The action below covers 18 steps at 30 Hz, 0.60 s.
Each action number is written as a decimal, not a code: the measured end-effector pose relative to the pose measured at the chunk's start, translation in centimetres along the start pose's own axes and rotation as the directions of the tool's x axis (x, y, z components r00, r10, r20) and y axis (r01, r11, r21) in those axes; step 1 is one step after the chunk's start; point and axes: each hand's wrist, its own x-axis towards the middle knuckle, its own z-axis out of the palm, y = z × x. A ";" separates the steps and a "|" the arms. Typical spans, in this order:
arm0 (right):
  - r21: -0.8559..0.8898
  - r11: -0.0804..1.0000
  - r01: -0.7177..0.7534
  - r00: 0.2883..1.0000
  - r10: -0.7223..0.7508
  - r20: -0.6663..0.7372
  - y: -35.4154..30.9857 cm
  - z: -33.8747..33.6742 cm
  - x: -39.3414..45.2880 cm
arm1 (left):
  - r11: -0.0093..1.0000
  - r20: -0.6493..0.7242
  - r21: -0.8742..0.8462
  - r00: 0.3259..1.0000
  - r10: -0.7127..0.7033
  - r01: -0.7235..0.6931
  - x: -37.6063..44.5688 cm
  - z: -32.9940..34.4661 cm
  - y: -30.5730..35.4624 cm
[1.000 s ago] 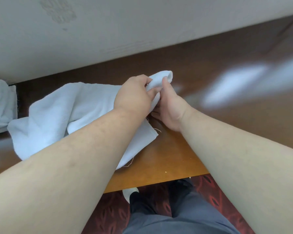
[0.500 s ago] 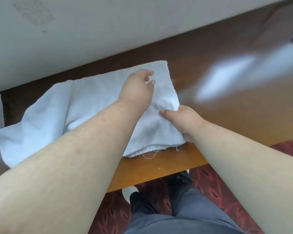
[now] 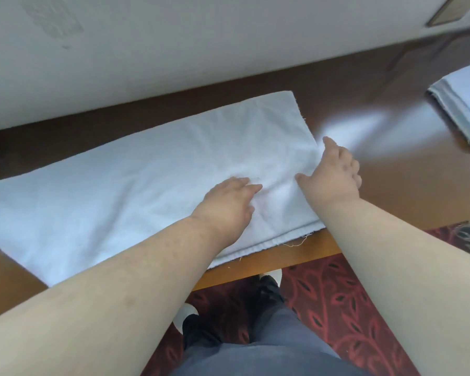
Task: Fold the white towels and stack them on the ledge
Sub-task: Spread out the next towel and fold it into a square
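A white towel (image 3: pixel 136 180) lies spread flat in a long folded strip across the brown wooden ledge (image 3: pixel 377 147). My left hand (image 3: pixel 228 204) rests palm down on the towel's right part, fingers fairly straight. My right hand (image 3: pixel 334 175) presses on the towel's right edge, thumb and forefinger spread on the cloth. At the far right of the ledge sits a folded white towel stack (image 3: pixel 464 104), partly cut off by the frame.
A pale wall (image 3: pixel 174 44) rises directly behind the ledge. The ledge's front edge (image 3: pixel 282 256) runs just past the towel. Below it are a red patterned carpet (image 3: pixel 337 308) and my legs in grey trousers.
The towel went from bunched and held between both hands to laid out flat on the ledge. Both hands have let go and now rest on it. The view has shifted right, revealing the folded stack.
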 end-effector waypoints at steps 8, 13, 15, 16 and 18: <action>-0.104 0.786 0.609 0.762 -0.544 0.352 -8.2 4.6 -4.9 | 0.970 -0.168 0.008 0.956 -0.240 0.245 -4.2 0.0 -4.2; -0.051 0.674 0.737 0.635 -0.664 0.395 -13.8 7.6 -8.7 | 0.923 -0.434 -0.243 0.818 -0.378 0.298 -9.7 0.6 -9.2; -0.014 0.628 0.778 0.580 -0.710 0.399 -17.3 8.6 -10.0 | 0.900 -0.483 -0.286 0.761 -0.433 0.330 -11.8 0.8 -11.2; 0.006 0.604 0.797 0.553 -0.733 0.396 -19.1 9.0 -10.6 | 0.886 -0.500 -0.301 0.733 -0.461 0.352 -12.8 1.0 -12.2; 0.041 0.546 0.837 0.492 -0.782 0.382 -23.3 10.0 -11.6 | 0.854 -0.523 -0.328 0.676 -0.519 0.403 -14.7 1.5 -14.1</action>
